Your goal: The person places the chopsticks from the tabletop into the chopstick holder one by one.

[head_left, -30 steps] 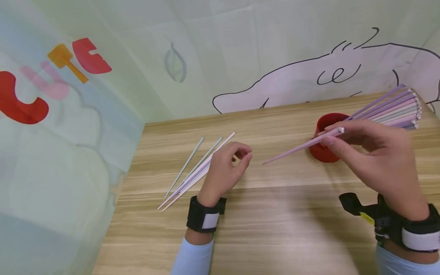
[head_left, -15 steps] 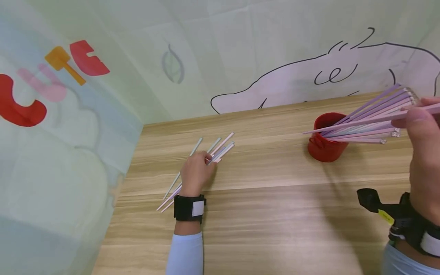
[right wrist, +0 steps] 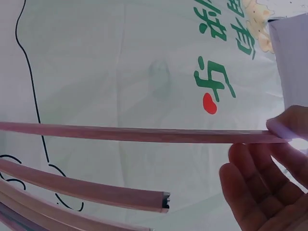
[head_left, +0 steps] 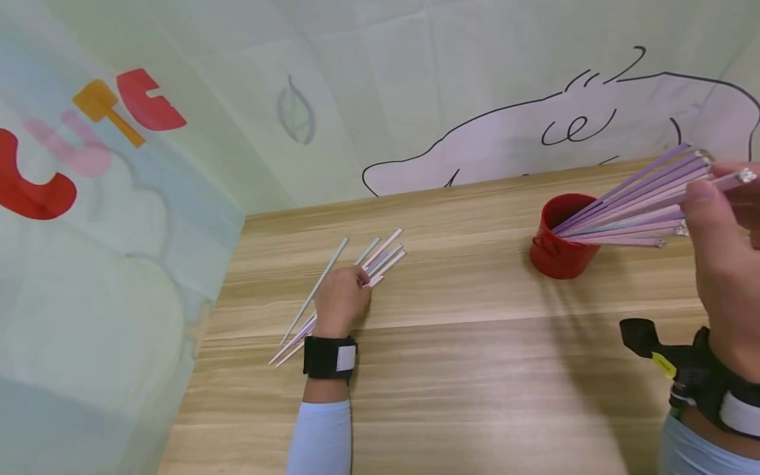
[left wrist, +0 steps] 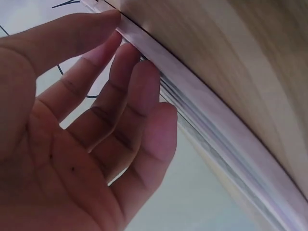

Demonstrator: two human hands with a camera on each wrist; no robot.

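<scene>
At the right of the head view, my right hand (head_left: pixel 721 254) pinches a pink chopstick (right wrist: pixel 144 135) near its glittery end, between thumb and fingertips. That stick slants down toward a red bucket-shaped cup (head_left: pixel 555 260). Its lower tip is lost among the purple, pink and pale chopsticks (head_left: pixel 632 191) leaning in the cup. My left hand (head_left: pixel 341 297) lies over a loose pile of chopsticks on the table. In the left wrist view its thumb and index fingertips pinch a pale pink chopstick (left wrist: pixel 211 106) at the pile's edge; other sticks run beside it.
A pale green chopstick (head_left: pixel 315 290) lies a little apart, left of the pile. The wooden table (head_left: pixel 463 396) meets a printed cloth backdrop (head_left: pixel 368 99) behind and at the left. A white box-like edge (right wrist: pixel 293 57) shows in the right wrist view.
My left hand has moved left and down onto the pile. My right hand has moved right, and its chopstick's tip has come from the open table to among the sticks at the cup.
</scene>
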